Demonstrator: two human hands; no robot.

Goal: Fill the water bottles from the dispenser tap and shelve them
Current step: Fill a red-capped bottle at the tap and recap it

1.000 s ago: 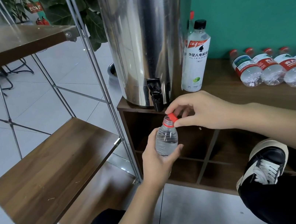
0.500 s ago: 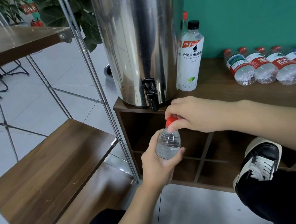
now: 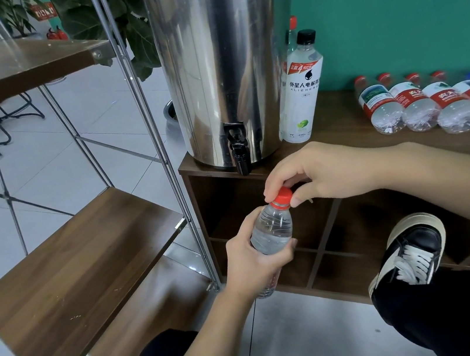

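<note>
The left hand [image 3: 253, 262] wraps its grip round the body of a small clear water bottle [image 3: 272, 229], held upright in the air just in front of the cabinet's open compartments, below the dispenser tap [image 3: 237, 146]. The right hand [image 3: 323, 171] pinches the bottle's red cap [image 3: 282, 198] between thumb and fingertips. More bottles [image 3: 419, 105] lie along the surface's back right edge.
</note>
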